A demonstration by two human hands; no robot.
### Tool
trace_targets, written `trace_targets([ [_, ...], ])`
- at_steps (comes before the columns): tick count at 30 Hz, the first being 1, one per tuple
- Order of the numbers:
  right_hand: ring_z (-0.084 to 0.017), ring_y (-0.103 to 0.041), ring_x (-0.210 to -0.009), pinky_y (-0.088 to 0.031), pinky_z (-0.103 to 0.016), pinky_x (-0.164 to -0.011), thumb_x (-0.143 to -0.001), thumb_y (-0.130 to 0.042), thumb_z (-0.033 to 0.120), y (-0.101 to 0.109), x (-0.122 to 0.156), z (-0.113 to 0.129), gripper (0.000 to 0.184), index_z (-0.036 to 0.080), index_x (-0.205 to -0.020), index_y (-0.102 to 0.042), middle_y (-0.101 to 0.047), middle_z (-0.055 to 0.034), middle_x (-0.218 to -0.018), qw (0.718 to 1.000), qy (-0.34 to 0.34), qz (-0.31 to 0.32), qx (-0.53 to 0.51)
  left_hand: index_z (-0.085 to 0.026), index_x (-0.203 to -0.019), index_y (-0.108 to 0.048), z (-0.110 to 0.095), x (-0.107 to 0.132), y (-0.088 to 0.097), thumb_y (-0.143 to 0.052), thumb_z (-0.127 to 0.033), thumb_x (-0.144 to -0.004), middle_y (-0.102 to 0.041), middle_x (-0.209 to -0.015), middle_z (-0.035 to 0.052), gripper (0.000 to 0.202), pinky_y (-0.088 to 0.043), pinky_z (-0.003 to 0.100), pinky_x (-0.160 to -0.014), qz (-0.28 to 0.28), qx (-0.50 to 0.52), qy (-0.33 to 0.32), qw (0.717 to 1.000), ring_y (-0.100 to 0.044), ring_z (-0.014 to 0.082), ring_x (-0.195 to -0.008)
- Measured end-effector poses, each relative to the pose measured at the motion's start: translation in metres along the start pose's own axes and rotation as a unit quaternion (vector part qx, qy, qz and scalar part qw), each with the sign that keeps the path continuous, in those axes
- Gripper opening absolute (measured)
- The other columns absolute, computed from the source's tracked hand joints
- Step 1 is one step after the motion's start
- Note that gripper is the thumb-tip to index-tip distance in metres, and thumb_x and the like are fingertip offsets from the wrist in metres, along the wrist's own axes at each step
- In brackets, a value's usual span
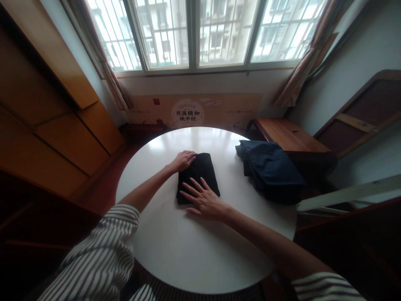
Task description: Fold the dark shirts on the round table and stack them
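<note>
A black folded garment (pixel 202 169) lies as a flat rectangle near the middle of the round white table (pixel 163 234); its exact kind does not show. My left hand (pixel 184 160) rests on its far left corner, fingers stretched out over the edge. Across the near part of the cloth lies my right hand (pixel 205 200), palm down with the fingers spread, the thumb down by the table top. Neither hand is wrapped round the fabric.
Dark blue folded clothes (pixel 271 165) sit in a pile at the table's right edge, partly overhanging. Beyond them stands a brown wooden bench (pixel 291 133). A printed banner (pixel 219 106) runs under the window, and wooden cabinets (pixel 62 138) line the left.
</note>
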State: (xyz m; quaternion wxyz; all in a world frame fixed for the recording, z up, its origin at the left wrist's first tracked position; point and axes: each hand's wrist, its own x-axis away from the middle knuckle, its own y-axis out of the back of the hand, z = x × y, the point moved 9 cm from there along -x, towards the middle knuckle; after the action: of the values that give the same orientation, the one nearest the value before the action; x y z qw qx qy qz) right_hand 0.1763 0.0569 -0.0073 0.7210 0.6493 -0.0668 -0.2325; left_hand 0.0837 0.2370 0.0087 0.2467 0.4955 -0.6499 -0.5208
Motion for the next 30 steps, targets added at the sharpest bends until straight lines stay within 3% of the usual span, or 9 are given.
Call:
trace_targets([
  [5, -0.034, 0.0, -0.15, -0.005, -0.056, -0.12, -0.093, -0.041, 0.065, -0.005, 0.02, 0.04, 0.085, 0.011, -0.156, -0.022, -0.017, -0.0163, -0.162, 0.996, 0.013, 0.033, -0.082, -0.037, -0.148, -0.038, -0.001, -0.014, -0.024, -0.03, -0.045, -0.102, -0.041, -0.154, 0.0025, 0.047, -0.012, 0.071, -0.11, 0.106, -0.052, 0.06, 0.991, -0.03, 0.0343, -0.143],
  [9, -0.03, -0.033, -0.143, -0.024, -0.052, -0.117, -0.096, -0.048, 0.045, 0.012, 0.033, 0.047, 0.065, 0.011, -0.149, -0.036, -0.04, -0.0199, -0.152, 0.983, 0.011, -0.012, -0.185, -0.026, -0.137, -0.055, -0.007, -0.008, 0.009, -0.039, -0.036, -0.1, -0.048, -0.147, 0.0113, 0.041, -0.012, 0.069, -0.111, -0.016, 0.003, 0.083, 0.996, -0.032, 0.0369, -0.14],
  [12, -0.024, -0.06, -0.115, -0.047, -0.043, -0.1, -0.096, -0.046, 0.028, 0.05, 0.045, -0.014, 0.031, 0.019, -0.122, -0.061, -0.065, -0.0133, -0.122, 0.935, -0.123, -0.181, -0.279, -0.018, -0.126, -0.062, -0.018, 0.031, 0.042, -0.043, -0.027, -0.097, -0.054, -0.133, 0.0166, 0.035, -0.025, 0.055, -0.113, -0.147, 0.043, 0.07, 0.986, -0.041, 0.0336, -0.132],
  [14, -0.024, -0.063, -0.102, -0.051, -0.042, -0.092, -0.091, -0.053, 0.03, 0.068, 0.06, -0.075, 0.019, 0.021, -0.101, -0.067, -0.067, -0.0106, -0.107, 0.86, -0.26, -0.283, -0.335, -0.016, -0.118, -0.064, -0.015, 0.066, 0.052, -0.05, -0.024, -0.093, -0.056, -0.124, 0.0168, 0.029, -0.033, 0.048, -0.111, -0.185, 0.079, 0.094, 0.975, -0.047, 0.0315, -0.124],
  [17, -0.024, -0.063, -0.099, -0.051, -0.041, -0.091, -0.081, -0.066, 0.033, 0.054, 0.064, -0.145, 0.02, 0.02, -0.096, -0.066, -0.066, -0.0097, -0.102, 0.721, -0.424, -0.278, -0.472, -0.016, -0.118, -0.06, 0.009, 0.115, 0.037, -0.058, -0.025, -0.089, -0.056, -0.121, 0.0157, 0.03, -0.045, 0.044, -0.1, -0.155, 0.226, 0.23, 0.934, -0.057, 0.0277, -0.112],
  [19, -0.023, -0.065, -0.088, -0.054, -0.039, -0.083, -0.078, -0.072, 0.037, 0.042, 0.048, -0.166, 0.027, 0.018, -0.095, -0.065, -0.067, -0.01, -0.092, 0.674, -0.448, -0.236, -0.538, -0.016, -0.125, -0.053, 0.021, 0.138, 0.012, -0.06, -0.026, -0.09, -0.058, -0.12, 0.0161, 0.038, -0.053, 0.039, -0.089, -0.112, 0.376, 0.325, 0.861, -0.063, 0.0241, -0.103],
  [23, -0.018, -0.059, -0.059, -0.052, -0.031, -0.057, -0.072, -0.078, 0.043, 0.031, 0.007, -0.177, 0.035, 0.015, -0.086, -0.065, -0.06, -0.0037, -0.061, 0.666, -0.435, -0.18, -0.578, -0.011, -0.128, -0.048, 0.018, 0.139, -0.008, -0.071, -0.024, -0.084, -0.067, -0.109, 0.0152, 0.051, -0.056, 0.032, -0.082, -0.112, 0.544, 0.38, 0.74, -0.068, 0.0213, -0.095],
  [28, -0.015, -0.055, -0.054, -0.046, -0.026, -0.05, -0.065, -0.084, 0.038, 0.03, -0.018, -0.167, 0.038, 0.014, -0.088, -0.065, -0.058, 0.0011, -0.055, 0.674, -0.409, -0.168, -0.592, -0.011, -0.095, -0.064, 0.002, 0.105, -0.017, -0.086, -0.03, -0.067, -0.073, -0.09, 0.0132, 0.04, -0.057, 0.036, -0.082, -0.066, 0.584, 0.335, 0.736, -0.07, 0.0276, -0.093],
  [30, -0.016, -0.059, -0.058, -0.049, -0.027, -0.054, -0.066, -0.083, 0.036, 0.032, -0.02, -0.16, 0.04, 0.015, -0.095, -0.065, -0.063, 0.0002, -0.062, 0.677, -0.385, -0.176, -0.602, -0.013, -0.096, -0.063, 0.004, 0.099, -0.017, -0.087, -0.031, -0.064, -0.073, -0.092, 0.0122, 0.044, -0.058, 0.037, -0.084, -0.096, 0.573, 0.313, 0.752, -0.07, 0.0272, -0.093],
])
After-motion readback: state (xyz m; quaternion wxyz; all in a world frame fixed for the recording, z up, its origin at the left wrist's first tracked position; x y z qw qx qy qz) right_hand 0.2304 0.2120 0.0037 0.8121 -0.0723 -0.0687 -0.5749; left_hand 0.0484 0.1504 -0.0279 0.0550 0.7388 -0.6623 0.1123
